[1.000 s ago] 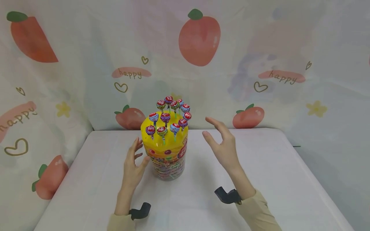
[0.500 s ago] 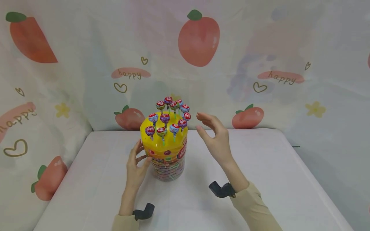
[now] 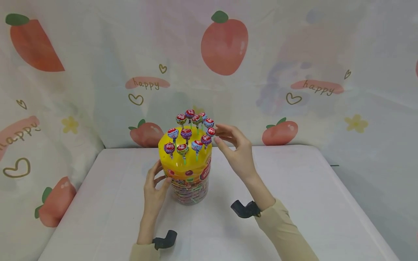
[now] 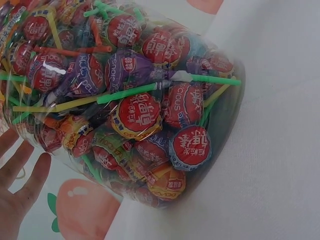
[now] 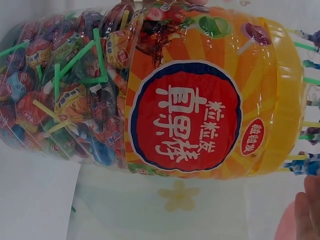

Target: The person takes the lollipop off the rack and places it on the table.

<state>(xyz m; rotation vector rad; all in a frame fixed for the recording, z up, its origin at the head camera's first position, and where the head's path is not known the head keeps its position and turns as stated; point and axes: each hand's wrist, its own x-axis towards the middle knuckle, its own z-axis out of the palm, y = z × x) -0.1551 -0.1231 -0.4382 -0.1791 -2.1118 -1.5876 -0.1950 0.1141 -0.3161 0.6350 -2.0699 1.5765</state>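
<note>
A clear candy jar with a yellow lid stands upright on the table, full of wrapped lollipops. Several more lollipops stick up from the lid on their sticks. My left hand rests against the jar's left side, thumb near the label and fingers partly hidden behind; the left wrist view shows spread fingers at the plastic wall. My right hand reaches in from the right, thumb and forefinger apart, their tips right beside a red-topped lollipop at the lid's right edge.
A white cloth covers the table. Behind it hangs a pale curtain printed with peaches and hearts. A black wrist mount sits at my right sleeve, another black mount at the left.
My right hand has moved left from beyond the jar up to the lollipops at the lid's right edge. My left hand has shifted slightly right, closer against the jar. The jar stays put.
</note>
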